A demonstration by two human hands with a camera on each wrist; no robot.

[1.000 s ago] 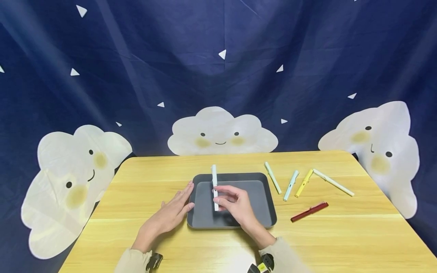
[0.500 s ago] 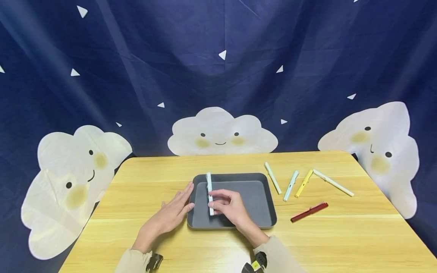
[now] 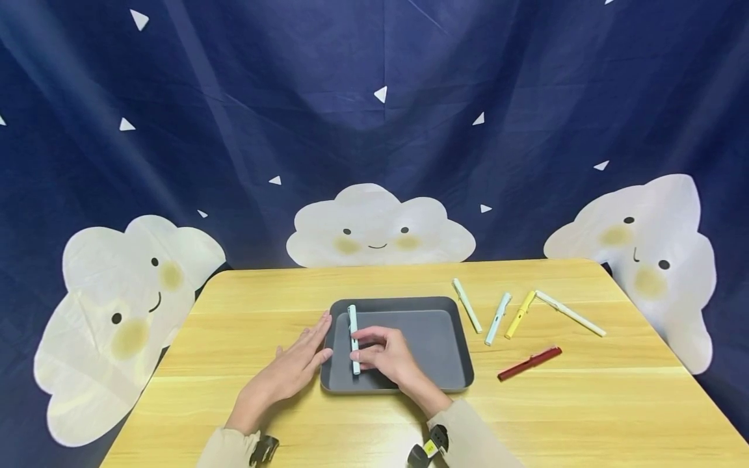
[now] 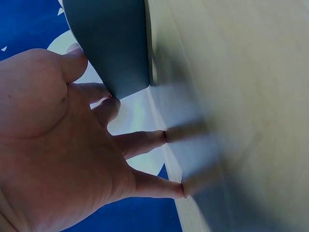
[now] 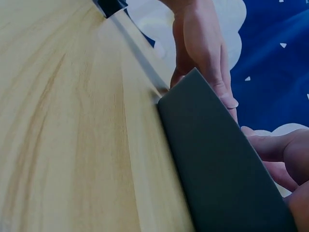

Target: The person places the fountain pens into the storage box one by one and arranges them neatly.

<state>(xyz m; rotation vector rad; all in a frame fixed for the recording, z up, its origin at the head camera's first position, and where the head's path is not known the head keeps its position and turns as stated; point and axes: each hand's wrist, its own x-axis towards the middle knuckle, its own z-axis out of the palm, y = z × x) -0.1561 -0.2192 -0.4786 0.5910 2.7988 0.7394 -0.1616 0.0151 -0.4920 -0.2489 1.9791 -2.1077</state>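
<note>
In the head view my right hand (image 3: 383, 354) pinches a pale mint pen (image 3: 354, 325) between thumb and fingers. The pen stands lengthwise over the left part of a dark grey tray (image 3: 433, 351), close to its floor. My left hand (image 3: 292, 367) lies along the tray's left side, fingers straight and fingertips at the rim. From the left wrist view, the left hand (image 4: 63, 140) has its thumb and fingers extended, two fingertips down on the table beside the tray wall (image 4: 113, 48). The right wrist view shows the tray's outer side (image 5: 217, 159), which hides the pen.
Right of the tray, on the wooden table (image 3: 585, 403), lie a pale green pen (image 3: 467, 305), a light blue pen (image 3: 499, 318), a yellow pen (image 3: 520, 315), a whitish pen (image 3: 570, 313) and a dark red pen (image 3: 529, 364). A blue curtain (image 3: 374, 130) hangs behind.
My right hand has carried the mint pen leftward and lower over the tray, toward its left wall. The left hand and the other pens have stayed put.
</note>
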